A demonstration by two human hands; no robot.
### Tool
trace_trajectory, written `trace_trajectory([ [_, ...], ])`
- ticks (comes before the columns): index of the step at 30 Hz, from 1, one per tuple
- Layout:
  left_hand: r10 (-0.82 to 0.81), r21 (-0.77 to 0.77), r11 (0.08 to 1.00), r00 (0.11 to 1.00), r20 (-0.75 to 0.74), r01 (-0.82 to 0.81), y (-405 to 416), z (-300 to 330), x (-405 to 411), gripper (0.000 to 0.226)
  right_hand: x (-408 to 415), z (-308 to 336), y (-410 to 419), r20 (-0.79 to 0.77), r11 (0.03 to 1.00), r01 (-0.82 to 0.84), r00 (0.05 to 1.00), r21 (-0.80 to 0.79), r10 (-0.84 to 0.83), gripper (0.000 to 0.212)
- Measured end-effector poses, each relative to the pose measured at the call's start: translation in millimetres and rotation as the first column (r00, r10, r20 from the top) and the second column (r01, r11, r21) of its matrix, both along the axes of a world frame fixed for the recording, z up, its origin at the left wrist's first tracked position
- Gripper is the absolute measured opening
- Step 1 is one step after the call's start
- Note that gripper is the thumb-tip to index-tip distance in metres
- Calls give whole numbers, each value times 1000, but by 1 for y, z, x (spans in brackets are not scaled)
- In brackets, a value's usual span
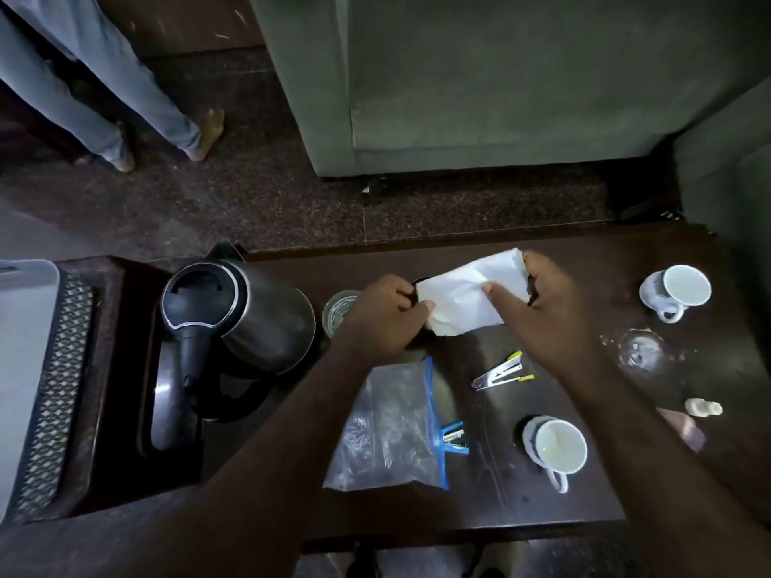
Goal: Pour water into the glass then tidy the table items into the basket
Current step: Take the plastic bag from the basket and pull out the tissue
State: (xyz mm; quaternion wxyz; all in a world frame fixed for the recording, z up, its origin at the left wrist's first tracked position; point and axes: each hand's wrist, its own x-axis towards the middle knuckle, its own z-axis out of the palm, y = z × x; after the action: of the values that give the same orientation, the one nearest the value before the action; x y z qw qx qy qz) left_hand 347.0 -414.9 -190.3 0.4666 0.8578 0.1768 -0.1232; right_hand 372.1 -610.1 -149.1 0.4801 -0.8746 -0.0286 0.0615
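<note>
While hands grip paper, kettle beside glass

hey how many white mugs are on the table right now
2. One white mug lies tipped at the table's far right edge; the other lies tipped near the front, right of the plastic bag. None seems hidden, though the hands cover some tabletop.
</note>
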Motion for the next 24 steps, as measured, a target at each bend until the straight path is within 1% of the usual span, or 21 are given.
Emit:
trace_trajectory([
  [2, 59, 67, 996, 996, 61, -63, -2, -4, -8, 36, 0, -10, 12, 8, 995, 55, 998, -87, -55, 19],
  [5, 96, 59, 993, 987, 129, -104, -9, -6, -34, 36, -3, -23, 35, -36, 971, 87, 995, -223, -97, 40],
  [6, 107, 54, 992, 986, 124, -114, -12, -8, -44, 37, -4, -28, 42, -28, 964, 81, 995, -253, -91, 42],
  [9, 123, 39, 991, 992, 39, -125, -21, -12, -69, 39, -6, -42, 60, -20, 940, 25, 999, -340, -34, 39],
  [12, 121, 37, 992, 993, -14, -120, -24, -16, -81, 39, -8, -47, 70, -28, 918, 58, 997, -393, -75, 41],
  [14, 95, 57, 994, 995, -30, -94, -23, -17, -83, 39, -11, -47, 71, 40, 918, 89, 996, -385, -79, 39],
  [16, 70, 71, 995, 997, -30, -67, -22, -17, -84, 36, -12, -48, 69, 82, 923, 102, 994, -370, -77, 33],
  [18, 18, 100, 995, 1000, -9, -17, -21, -18, -86, 32, -11, -51, 65, 51, 913, 90, 996, -397, -76, 26],
  [19, -35, 128, 991, 999, 7, 34, -22, -19, -88, 32, -10, -53, 63, 26, 907, 77, 997, -415, -73, 26],
  [21, -148, 199, 970, 988, 39, 137, -27, -22, -92, 35, -10, -54, 59, 10, 909, 79, 997, -409, -82, 34],
  [24, -208, 261, 948, 975, 84, 180, -38, -22, -97, 43, -19, -50, 53, 85, 911, 152, 988, -384, -129, 51],
])
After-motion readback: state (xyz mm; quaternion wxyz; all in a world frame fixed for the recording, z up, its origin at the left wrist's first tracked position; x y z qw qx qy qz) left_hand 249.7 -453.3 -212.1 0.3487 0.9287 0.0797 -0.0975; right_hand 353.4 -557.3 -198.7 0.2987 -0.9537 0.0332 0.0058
